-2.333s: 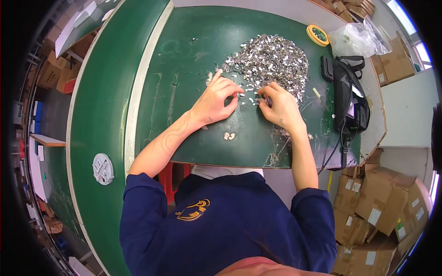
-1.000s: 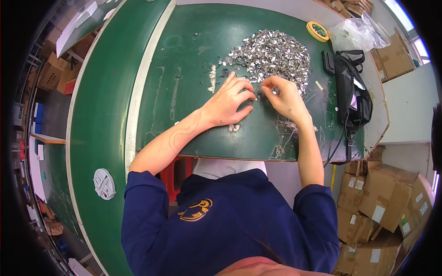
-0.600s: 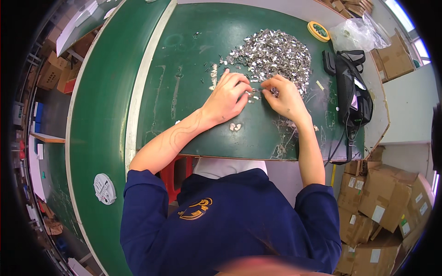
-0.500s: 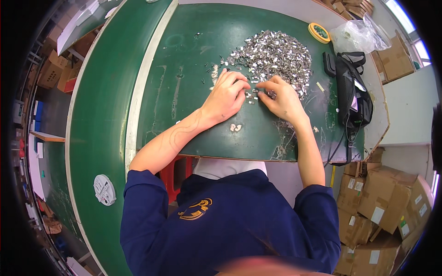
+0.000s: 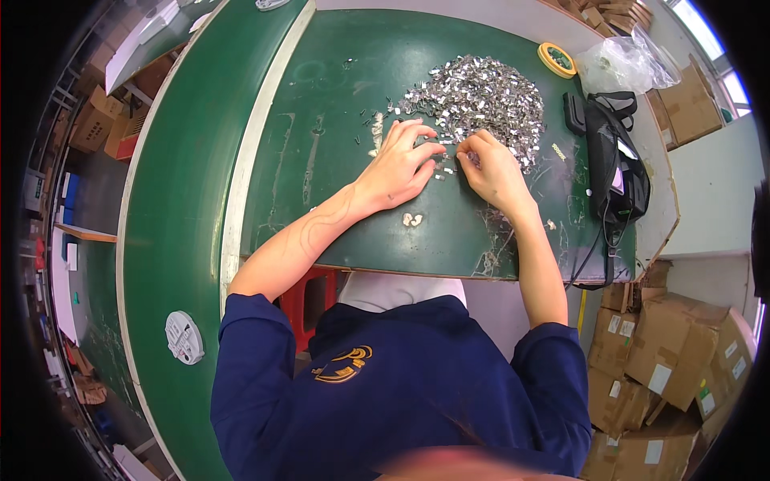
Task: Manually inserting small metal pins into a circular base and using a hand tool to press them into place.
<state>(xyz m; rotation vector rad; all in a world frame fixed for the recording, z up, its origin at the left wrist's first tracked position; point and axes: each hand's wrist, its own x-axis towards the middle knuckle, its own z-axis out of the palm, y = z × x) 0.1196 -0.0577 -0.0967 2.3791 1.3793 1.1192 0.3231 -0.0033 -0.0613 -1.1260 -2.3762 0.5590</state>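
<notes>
A large heap of small shiny metal clips [image 5: 485, 100] lies on the green tabletop. My left hand [image 5: 399, 167] rests at the near-left edge of the heap, its fingers bent and apart, with nothing visible gripped. Just to its right, my right hand [image 5: 496, 175] has its thumb and fingers drawn together; what they hold is too small and hidden to make out. A few loose metal pieces [image 5: 441, 175] lie between the two hands. Beyond my left hand, more thin pieces are scattered, beside a crumpled pale strip [image 5: 377, 132].
A yellow tape roll [image 5: 556, 59], a clear plastic bag [image 5: 626, 64] and a black bag [image 5: 616, 160] with a strap line the right side. Pale scraps [image 5: 412, 219] lie near the front. Left of a raised pale ledge [image 5: 255, 144], a grey disc-shaped part [image 5: 184, 337] sits on green surface.
My right thumb and fingers have closed together and shifted slightly. My left fingers have spread a little, and the gap between the hands is wider. The view has shifted slightly.
</notes>
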